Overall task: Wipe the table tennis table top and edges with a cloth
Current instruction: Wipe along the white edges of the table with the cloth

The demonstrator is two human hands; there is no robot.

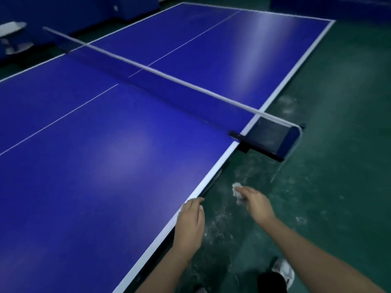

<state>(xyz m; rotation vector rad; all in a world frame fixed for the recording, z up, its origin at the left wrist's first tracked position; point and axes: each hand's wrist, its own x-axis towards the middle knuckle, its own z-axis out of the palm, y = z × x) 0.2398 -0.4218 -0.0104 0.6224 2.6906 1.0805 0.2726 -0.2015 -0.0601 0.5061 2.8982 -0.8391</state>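
Nearest us, our two bare forearms reach forward from the bottom edge, with a white shoe (284, 270) on the green floor (338, 144) below the right one. Our left hand (190, 223) rests on the white side edge of the blue table tennis table (105, 166), fingers curled loosely over the rim and holding nothing. Our right hand (257, 203) hangs over the floor, just beside the table and clear of it, fingers closed around a small crumpled white cloth (237, 192). Further along the same edge, the net (169, 79) crosses the table, its clamp post (273, 138) projecting past the side.
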